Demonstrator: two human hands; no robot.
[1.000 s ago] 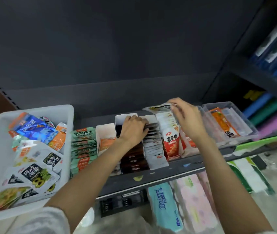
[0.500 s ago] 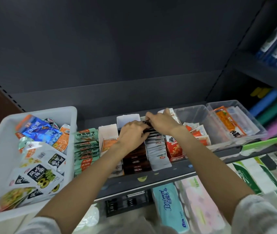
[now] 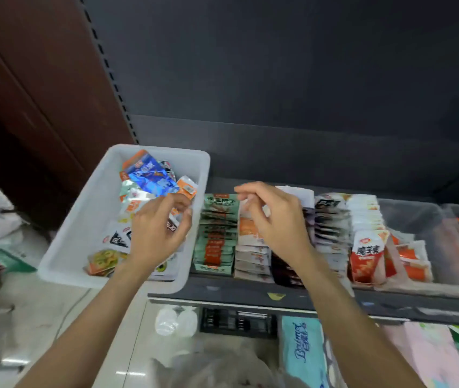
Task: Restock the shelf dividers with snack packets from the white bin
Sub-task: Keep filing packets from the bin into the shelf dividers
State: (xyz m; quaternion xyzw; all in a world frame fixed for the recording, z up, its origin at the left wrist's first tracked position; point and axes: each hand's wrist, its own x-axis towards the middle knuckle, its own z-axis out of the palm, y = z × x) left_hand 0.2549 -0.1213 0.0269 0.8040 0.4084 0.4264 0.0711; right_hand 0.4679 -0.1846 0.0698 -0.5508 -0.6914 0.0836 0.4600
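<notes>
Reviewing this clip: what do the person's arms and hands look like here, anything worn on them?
Both the left hand and the right hand are bare: no gloves, rings, watch or wristband show. Both forearms are uncovered right down to the bottom edge of the picture, and no sleeve shows in this frame. No markings or tattoos are visible on either arm.

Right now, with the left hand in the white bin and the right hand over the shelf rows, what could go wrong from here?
1. The left hand reaches into loosely piled mixed packets in the white bin; it may lift several or the wrong kind.
2. The bin seems to overhang the shelf edge; a downward press could tip it.
3. The right hand hovers low over the upright orange-and-white packets; a brush might topple them.
</notes>
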